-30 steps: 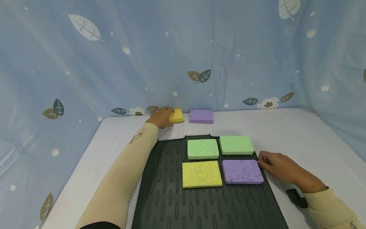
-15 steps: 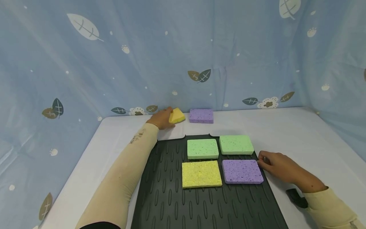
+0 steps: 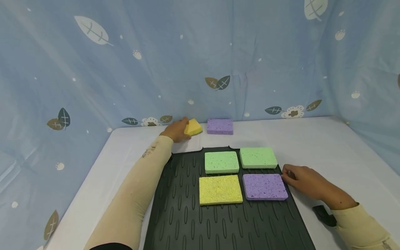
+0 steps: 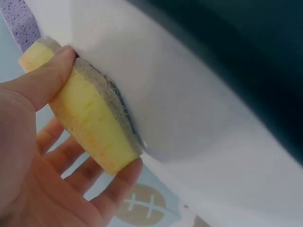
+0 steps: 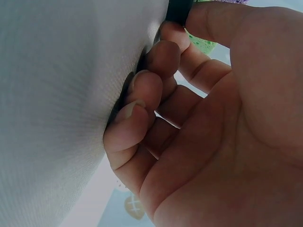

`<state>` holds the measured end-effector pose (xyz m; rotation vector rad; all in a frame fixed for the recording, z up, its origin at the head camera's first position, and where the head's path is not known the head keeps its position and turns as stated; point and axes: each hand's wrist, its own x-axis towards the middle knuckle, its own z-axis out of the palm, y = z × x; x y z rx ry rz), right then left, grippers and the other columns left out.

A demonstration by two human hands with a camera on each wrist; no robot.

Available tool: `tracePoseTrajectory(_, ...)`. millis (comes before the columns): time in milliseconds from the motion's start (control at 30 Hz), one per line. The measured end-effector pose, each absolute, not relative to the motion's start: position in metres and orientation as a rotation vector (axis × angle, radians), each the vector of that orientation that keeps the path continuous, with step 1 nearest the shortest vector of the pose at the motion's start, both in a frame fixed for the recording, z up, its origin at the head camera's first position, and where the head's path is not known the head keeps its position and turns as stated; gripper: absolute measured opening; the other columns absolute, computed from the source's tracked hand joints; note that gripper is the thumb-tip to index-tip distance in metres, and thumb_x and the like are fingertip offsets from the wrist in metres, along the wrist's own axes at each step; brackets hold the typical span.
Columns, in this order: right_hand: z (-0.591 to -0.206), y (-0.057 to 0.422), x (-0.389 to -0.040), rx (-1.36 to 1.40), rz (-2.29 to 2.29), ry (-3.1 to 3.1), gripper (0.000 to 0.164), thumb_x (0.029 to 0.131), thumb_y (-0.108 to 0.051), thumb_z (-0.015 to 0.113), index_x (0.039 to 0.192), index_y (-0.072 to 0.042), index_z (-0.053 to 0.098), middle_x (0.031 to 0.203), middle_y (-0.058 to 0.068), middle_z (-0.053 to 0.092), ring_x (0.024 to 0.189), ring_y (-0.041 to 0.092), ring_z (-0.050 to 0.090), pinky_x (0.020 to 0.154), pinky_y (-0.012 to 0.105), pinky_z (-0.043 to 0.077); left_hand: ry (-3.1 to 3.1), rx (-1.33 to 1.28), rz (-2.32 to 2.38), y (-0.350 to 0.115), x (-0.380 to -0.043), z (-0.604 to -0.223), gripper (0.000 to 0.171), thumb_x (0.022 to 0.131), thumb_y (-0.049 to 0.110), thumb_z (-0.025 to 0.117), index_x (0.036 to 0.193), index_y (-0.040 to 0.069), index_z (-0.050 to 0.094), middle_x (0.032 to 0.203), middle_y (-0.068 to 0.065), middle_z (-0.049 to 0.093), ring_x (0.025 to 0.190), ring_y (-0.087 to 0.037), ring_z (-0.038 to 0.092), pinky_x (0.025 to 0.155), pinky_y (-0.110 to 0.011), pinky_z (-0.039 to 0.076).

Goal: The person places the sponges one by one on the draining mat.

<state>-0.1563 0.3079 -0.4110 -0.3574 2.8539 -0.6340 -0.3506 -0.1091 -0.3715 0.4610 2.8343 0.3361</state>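
Nearest the person lies a dark mat [image 3: 175, 217], its closer row a yellow sponge [image 3: 220, 196] and a purple sponge [image 3: 265, 187]. The right hand [image 3: 304, 181] seems to pinch the mat's right edge between thumb and forefinger, other fingers curled; a careless tug could jog every sponge on it. Just past those sit two green sponges [image 3: 221, 163]. The left sleeve [image 3: 129, 189] bears a small dark mark [image 3: 150, 149] like lettering, too small to read, and I spot no brand elsewhere. Farther out, the left hand [image 3: 175, 130] grasps another yellow sponge [image 3: 193, 127] over the white table [image 3: 312, 146], tilted, its grey scouring side towards the tabletop; held mostly at one end, it could twist loose, or bump the far purple sponge [image 3: 220, 126] just beside it. The curtain [image 3: 187, 62] behind shows leaves, no words.
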Motion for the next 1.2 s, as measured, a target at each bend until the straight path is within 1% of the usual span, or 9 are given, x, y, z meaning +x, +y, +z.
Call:
tracePoseTrajectory(100, -0.411, 0.309, -0.156, -0.370, -0.634, 2.863, 0.009, 0.099, -0.016, 0.057, 0.090, -0.016, 0.058, 0.067, -0.006, 0.045, 0.060, 0.007, 0.041, 0.053, 0.024, 0.034, 2.829, 0.466, 0.352, -0.110, -0.350, -0.372, 0.064, 0.096, 0.026, 0.068, 0.147, 0.006, 0.034, 0.138, -0.020, 0.054, 0.122, -0.034, 0.056, 0.103, -0.048, 0.044)
tracePoseTrajectory(333, -0.411, 0.310, -0.156, -0.380, -0.643, 2.855, 0.009, 0.099, -0.016, 0.057, 0.090, -0.016, 0.057, 0.067, -0.007, 0.044, 0.060, 0.006, 0.040, 0.052, 0.024, 0.034, 2.797, 0.486, 0.361, -0.113, -0.353, -0.376, 0.062, 0.098, 0.026, 0.066, 0.147, 0.007, 0.034, 0.143, -0.019, 0.051, 0.128, -0.034, 0.053, 0.105, -0.048, 0.042)
tracePoseTrajectory(533, -0.412, 0.311, -0.156, -0.374, -0.646, 2.853, 0.009, 0.100, -0.017, 0.058, 0.090, -0.017, 0.057, 0.068, -0.007, 0.044, 0.061, 0.006, 0.040, 0.053, 0.024, 0.033, 2.783, 0.560, 0.328, -0.123, -0.353, -0.379, 0.061, 0.096, 0.027, 0.068, 0.146, 0.013, 0.037, 0.146, -0.016, 0.050, 0.133, -0.031, 0.050, 0.108, -0.047, 0.041)
tracePoseTrajectory(700, -0.412, 0.312, -0.155, -0.386, -0.637, 2.861, 0.009, 0.101, -0.018, 0.058, 0.091, -0.016, 0.058, 0.068, -0.007, 0.045, 0.061, 0.006, 0.040, 0.053, 0.024, 0.033, 2.813, 0.626, 0.359, -0.137, -0.345, -0.378, 0.059, 0.096, 0.026, 0.069, 0.145, 0.015, 0.039, 0.145, -0.015, 0.052, 0.128, -0.030, 0.054, 0.101, -0.048, 0.044)
tracePoseTrajectory(900, -0.412, 0.309, -0.153, -0.378, -0.625, 2.859, 0.009, 0.101, -0.018, 0.058, 0.092, -0.015, 0.058, 0.068, -0.006, 0.045, 0.061, 0.007, 0.040, 0.053, 0.024, 0.033, 2.849, 0.701, 0.372, -0.149, -0.326, -0.370, 0.057, 0.094, 0.025, 0.071, 0.143, 0.017, 0.042, 0.139, -0.012, 0.055, 0.120, -0.027, 0.056, 0.095, -0.047, 0.046)
tracePoseTrajectory(1033, -0.412, 0.309, -0.153, -0.388, -0.625, 2.854, 0.009, 0.100, -0.018, 0.058, 0.092, -0.015, 0.058, 0.068, -0.006, 0.045, 0.060, 0.006, 0.040, 0.052, 0.024, 0.033, 2.853, 0.752, 0.347, -0.153, -0.306, -0.363, 0.057, 0.093, 0.025, 0.072, 0.142, 0.019, 0.044, 0.133, -0.010, 0.057, 0.113, -0.025, 0.056, 0.092, -0.046, 0.047)
tracePoseTrajectory(1200, -0.411, 0.311, -0.154, -0.411, -0.623, 2.857, 0.009, 0.100, -0.016, 0.057, 0.091, -0.016, 0.057, 0.067, -0.006, 0.045, 0.059, 0.006, 0.039, 0.052, 0.024, 0.034, 2.838, 0.827, 0.374, -0.155, -0.280, -0.358, 0.056, 0.093, 0.027, 0.073, 0.141, 0.019, 0.045, 0.128, -0.009, 0.059, 0.108, -0.023, 0.057, 0.090, -0.044, 0.049)
